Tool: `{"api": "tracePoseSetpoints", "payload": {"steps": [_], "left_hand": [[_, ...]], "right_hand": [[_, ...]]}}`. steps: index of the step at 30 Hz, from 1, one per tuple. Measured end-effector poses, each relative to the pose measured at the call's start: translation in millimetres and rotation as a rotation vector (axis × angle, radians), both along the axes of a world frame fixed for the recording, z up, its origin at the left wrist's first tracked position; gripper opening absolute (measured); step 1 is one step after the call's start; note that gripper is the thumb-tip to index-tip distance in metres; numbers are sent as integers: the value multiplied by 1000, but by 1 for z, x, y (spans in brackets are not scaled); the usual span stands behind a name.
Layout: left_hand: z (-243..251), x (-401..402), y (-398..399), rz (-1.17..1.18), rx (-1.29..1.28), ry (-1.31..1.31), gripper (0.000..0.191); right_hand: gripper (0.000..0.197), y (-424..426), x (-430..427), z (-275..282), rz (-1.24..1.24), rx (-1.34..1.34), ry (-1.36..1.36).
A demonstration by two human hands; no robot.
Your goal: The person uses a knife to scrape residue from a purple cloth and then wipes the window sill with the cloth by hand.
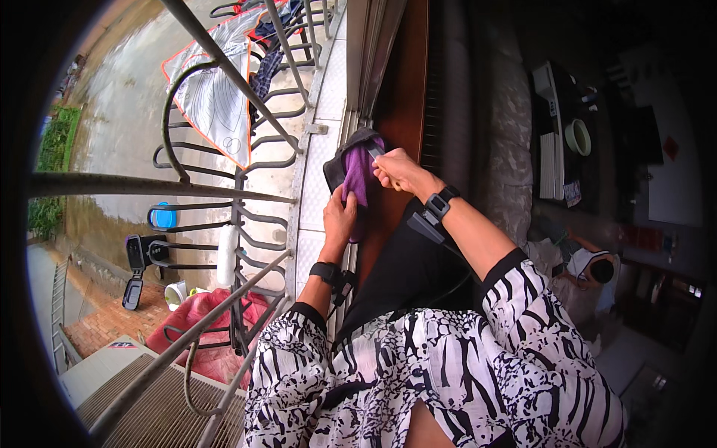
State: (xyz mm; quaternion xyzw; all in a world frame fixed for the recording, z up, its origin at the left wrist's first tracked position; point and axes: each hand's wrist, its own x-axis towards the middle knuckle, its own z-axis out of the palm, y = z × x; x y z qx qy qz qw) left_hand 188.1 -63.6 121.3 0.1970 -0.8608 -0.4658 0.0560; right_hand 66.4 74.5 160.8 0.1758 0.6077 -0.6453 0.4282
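Observation:
Before me a purple cloth (356,168) lies bunched against a dark grey fabric item (336,166), which looks like a shoe or slipper, at the window track. My left hand (340,219) pinches the lower end of the cloth between thumb and fingers. In my right hand (399,169) is the handle of a flat grey metal tool (375,149), perhaps a scraper or knife; its far end is hidden in the cloth's folds. Both wrists wear black straps with small devices.
Metal window bars (241,78) and a white tiled ledge (319,196) run along the left, with drying racks outside holding a silvery cloth (215,89). A reddish wooden sill (400,101) lies at the right. Farther right, indoors, a person (588,266) sits near a bed.

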Motion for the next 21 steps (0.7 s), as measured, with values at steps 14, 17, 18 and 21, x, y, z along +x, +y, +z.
{"api": "tracePoseSetpoints", "payload": {"steps": [14, 17, 18, 21], "left_hand": [[10, 1, 8, 39, -81, 18, 42], [9, 4, 16, -40, -428, 31, 48], [10, 7, 16, -73, -575, 31, 50], [-1, 5, 9, -123, -579, 52, 56]], "right_hand": [[36, 15, 1, 8, 121, 357, 613], [35, 22, -4, -2, 105, 241, 584], [32, 22, 0, -6, 185, 266, 744], [24, 19, 11, -16, 223, 369, 1173]]}}
